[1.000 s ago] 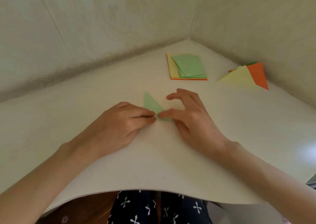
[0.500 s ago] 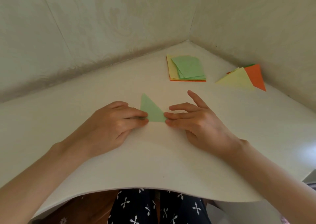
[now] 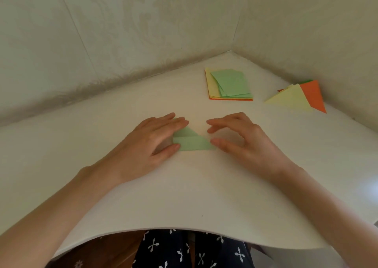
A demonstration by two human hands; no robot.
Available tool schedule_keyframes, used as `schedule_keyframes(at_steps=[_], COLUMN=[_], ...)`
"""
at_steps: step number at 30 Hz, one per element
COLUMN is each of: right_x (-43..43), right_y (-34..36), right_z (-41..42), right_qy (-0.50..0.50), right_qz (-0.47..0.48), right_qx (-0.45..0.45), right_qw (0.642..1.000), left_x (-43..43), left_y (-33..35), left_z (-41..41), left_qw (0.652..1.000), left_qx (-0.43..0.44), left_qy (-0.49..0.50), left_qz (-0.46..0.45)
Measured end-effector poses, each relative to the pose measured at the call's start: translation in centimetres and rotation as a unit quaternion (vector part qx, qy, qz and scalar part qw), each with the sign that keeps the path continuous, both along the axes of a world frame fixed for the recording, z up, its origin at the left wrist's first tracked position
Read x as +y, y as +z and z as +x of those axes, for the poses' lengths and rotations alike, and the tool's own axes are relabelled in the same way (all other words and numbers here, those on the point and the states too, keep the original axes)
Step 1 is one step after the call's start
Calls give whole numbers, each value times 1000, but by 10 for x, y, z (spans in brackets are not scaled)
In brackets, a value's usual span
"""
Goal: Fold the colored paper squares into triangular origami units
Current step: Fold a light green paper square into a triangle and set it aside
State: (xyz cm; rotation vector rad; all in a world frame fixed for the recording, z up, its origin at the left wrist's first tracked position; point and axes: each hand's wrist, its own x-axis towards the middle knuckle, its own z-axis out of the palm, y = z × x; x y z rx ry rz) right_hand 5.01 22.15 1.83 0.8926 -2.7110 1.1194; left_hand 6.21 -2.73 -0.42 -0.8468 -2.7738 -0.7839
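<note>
At frame centre, our spread left hand (image 3: 143,145) and right hand (image 3: 242,143) hold flat a part-folded green unit (image 3: 194,143); finished triangles (image 3: 291,100) upper right, stack of squares (image 3: 232,82) unfolded.

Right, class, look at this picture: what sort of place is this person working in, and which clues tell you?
Probably a home craft corner: a white table set into a corner of patterned walls, with a stack of paper squares and folded triangles on it.

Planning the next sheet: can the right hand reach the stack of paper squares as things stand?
Probably yes. Only bare table lies between the right hand and the stack of paper squares; the folded triangles sit off to the side.
</note>
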Motion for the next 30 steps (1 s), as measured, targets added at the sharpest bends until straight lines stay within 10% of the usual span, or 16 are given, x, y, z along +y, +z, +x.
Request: schedule_keyframes(at_steps=[17,30], right_x=[2,-4], right_y=[-11,-2], right_z=[-4,6], right_qy=[89,107], right_qz=[-34,-173], right_qx=[80,-131], right_qw=[992,970], left_x=[-2,5], left_y=[0,15], left_z=[1,4], left_qw=[1000,928], left_qx=[24,-143], left_qy=[-17,47], left_qz=[-7,342])
